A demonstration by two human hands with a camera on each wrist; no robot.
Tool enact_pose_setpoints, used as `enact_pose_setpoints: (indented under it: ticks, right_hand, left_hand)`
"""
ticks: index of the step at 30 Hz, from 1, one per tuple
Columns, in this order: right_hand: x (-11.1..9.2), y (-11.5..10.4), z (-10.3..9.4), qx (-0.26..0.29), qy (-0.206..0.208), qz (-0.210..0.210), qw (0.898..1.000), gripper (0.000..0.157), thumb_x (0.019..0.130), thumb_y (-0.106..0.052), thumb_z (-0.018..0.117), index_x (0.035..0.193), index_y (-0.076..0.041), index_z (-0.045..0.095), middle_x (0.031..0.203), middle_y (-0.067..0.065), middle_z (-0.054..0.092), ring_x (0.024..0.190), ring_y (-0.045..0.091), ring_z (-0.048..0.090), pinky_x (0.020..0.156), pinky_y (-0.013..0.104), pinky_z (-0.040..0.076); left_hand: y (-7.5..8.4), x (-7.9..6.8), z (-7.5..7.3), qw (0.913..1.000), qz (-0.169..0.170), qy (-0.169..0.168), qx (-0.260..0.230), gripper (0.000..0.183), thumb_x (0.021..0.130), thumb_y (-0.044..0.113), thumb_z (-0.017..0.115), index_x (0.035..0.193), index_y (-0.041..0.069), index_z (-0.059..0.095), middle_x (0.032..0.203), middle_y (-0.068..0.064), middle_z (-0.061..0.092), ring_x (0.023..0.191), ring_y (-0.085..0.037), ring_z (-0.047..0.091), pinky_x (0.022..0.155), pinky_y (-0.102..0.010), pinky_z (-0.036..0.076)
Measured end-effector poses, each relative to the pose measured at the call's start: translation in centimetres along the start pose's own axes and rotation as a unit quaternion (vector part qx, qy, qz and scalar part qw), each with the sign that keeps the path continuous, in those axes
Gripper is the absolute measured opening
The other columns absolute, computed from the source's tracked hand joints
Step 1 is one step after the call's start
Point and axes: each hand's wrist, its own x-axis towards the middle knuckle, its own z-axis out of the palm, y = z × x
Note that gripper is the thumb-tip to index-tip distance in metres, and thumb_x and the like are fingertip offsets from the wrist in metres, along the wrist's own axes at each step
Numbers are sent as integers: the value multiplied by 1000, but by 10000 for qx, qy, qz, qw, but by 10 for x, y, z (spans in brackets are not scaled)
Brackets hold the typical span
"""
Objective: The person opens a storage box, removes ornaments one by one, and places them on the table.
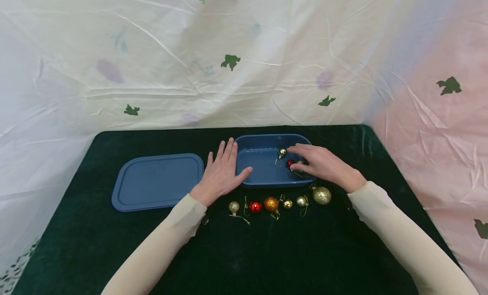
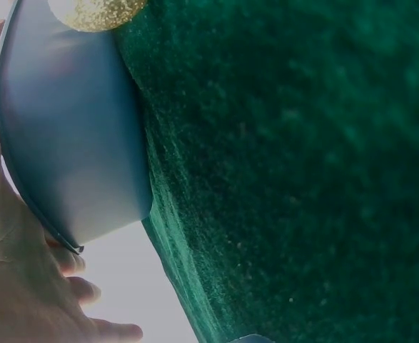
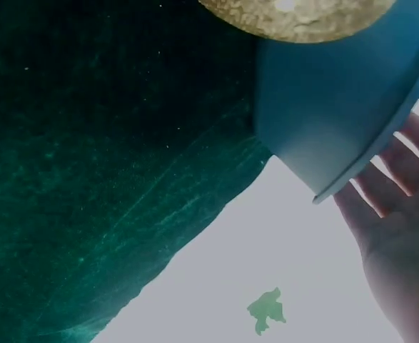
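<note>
Both hands are at the box, with no grip seen on either. The left hand [image 1: 221, 173] lies with straight fingers along the box's left end, its thumb out over the near left corner. In my judgement it is there to steady the box. The right hand [image 1: 328, 166] is over the right end, fingers extended and thumb apart from them. It appears released; whether the thumb touches a bauble cannot be told.

The blue box [image 1: 257, 166] stands open at the far middle of the worktop [image 1: 248, 255], which is covered in dark green cloth. Inside, all toward the right, are a small gold bauble [image 1: 282, 152] near the fingertips, a red bauble [image 1: 290, 163] by the thumb, and something paler partly hidden by the hand. The left part of the box floor is bare.

The matching lid [image 1: 160, 180] lies flat to the left, apparently set aside to leave the box accessible.

Outside, a row along the box's near side reads, left to right: pale glitter ball [image 1: 234, 207], red ball [image 1: 255, 207], orange ball [image 1: 271, 204], gold ball [image 1: 287, 204], silver ball [image 1: 301, 201], large glitter ball [image 1: 322, 195]. The row seems arranged for easy reach. A small item by the left sleeve [image 1: 187, 214] is too obscured to identify.
</note>
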Motion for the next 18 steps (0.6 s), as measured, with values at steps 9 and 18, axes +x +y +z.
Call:
enact_pose_setpoints:
  ticks: [9,18]
  right_hand:
    - [10,3,4,-91,-344,146,9993,50,98,-34,74,138,-3,65,136,17,66,125,35,63,103,55,49]
    - [16,0,6,-311,-489,-15,9983,44,95,-28,78,131,-6,70,126,11,72,112,26,70,95,50,55]
  left_hand:
    - [3,-4,0,10000,48,7,-43,98,101,73,35,166,6,7,174,-11,2,160,-31,1,122,-65,12]
    - [3,-4,-2,10000,0,-44,7,98,100,74,34,167,7,6,174,-9,-1,160,-29,-2,123,-64,11]
